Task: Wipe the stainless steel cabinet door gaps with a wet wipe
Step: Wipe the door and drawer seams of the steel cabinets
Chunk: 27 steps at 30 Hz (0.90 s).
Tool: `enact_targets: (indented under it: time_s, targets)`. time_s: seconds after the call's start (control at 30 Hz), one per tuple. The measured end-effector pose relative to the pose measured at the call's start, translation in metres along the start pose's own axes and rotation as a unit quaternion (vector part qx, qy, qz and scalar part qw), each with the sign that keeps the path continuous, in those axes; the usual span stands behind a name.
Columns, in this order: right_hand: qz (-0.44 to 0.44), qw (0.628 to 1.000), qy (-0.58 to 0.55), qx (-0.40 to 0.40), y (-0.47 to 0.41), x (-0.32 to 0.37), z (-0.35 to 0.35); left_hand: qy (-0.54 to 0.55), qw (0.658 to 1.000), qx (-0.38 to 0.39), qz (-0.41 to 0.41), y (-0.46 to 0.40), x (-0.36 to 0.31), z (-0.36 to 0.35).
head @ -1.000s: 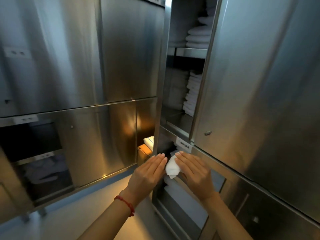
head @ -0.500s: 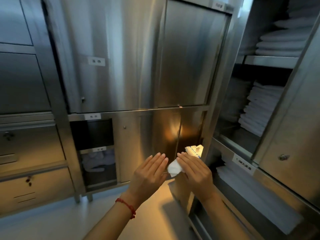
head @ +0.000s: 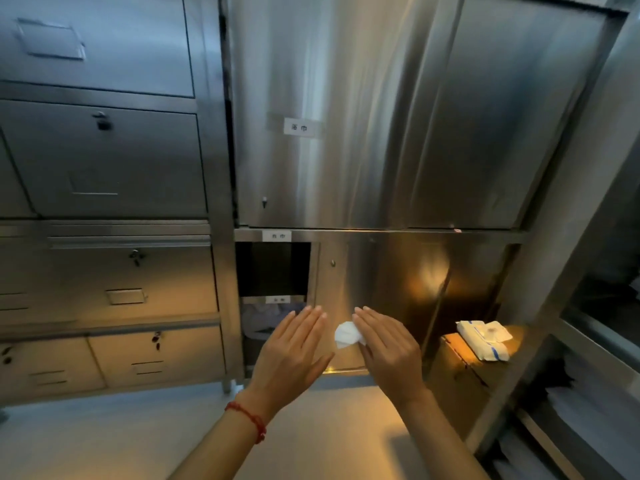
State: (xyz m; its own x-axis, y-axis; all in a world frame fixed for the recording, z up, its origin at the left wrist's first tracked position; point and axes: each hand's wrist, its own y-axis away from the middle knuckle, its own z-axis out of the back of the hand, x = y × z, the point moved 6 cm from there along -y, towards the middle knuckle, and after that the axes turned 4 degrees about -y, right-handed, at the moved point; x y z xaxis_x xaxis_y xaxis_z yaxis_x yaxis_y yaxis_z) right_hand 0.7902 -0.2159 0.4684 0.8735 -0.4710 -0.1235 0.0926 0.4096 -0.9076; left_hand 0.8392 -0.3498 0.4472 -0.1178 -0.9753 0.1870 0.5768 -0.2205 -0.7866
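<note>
A crumpled white wet wipe (head: 346, 335) is pinched under the thumb side of my right hand (head: 386, 349), held in the air in front of the lower stainless steel cabinet door (head: 377, 289). My left hand (head: 292, 351) is flat beside it, fingers straight and together, holding nothing; a red string bracelet circles its wrist. Neither hand touches the cabinet. Above hang the tall upper doors (head: 339, 109), and a horizontal gap (head: 398, 230) runs between the upper and lower doors.
A pack of wet wipes (head: 483, 339) lies on a small brown box (head: 460, 372) at the right. An open dark compartment (head: 273, 271) holds cloth. Locked drawers (head: 114, 282) stand at the left. An open cabinet with folded towels (head: 588, 403) sits at the right edge.
My view has swung left, from the open towel cabinet to the closed doors. Both hands stay together with the wipe in my right hand.
</note>
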Motion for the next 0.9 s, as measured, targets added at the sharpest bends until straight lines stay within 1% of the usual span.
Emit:
enact_targets:
  time_s: [0.17, 0.3, 0.4, 0.53, 0.73, 0.9]
  targets:
    - [-0.001, 0.999, -0.037, 0.017, -0.02, 0.021, -0.053, -0.03, 0.997, 0.038, 0.062, 0.017, 0.052, 0.001]
    - [0.016, 0.998, -0.063, 0.015, -0.038, 0.035, -0.085, -0.081, 0.991, 0.059, 0.084, 0.026, 0.084, 0.0]
    - [0.018, 0.995, -0.09, 0.026, -0.05, 0.037, -0.109, -0.104, 0.988, 0.053, 0.097, 0.03, 0.102, -0.002]
    - [0.029, 0.99, -0.127, 0.046, -0.063, 0.034, -0.143, -0.134, 0.981, 0.065, 0.126, 0.029, 0.125, -0.009]
    - [0.044, 0.981, -0.188, 0.031, -0.092, 0.026, -0.186, -0.185, 0.971, 0.071, 0.133, 0.013, 0.159, -0.014]
    - [0.072, 0.97, -0.234, 0.016, -0.109, 0.032, -0.214, -0.19, 0.965, 0.073, 0.167, 0.014, 0.182, -0.021]
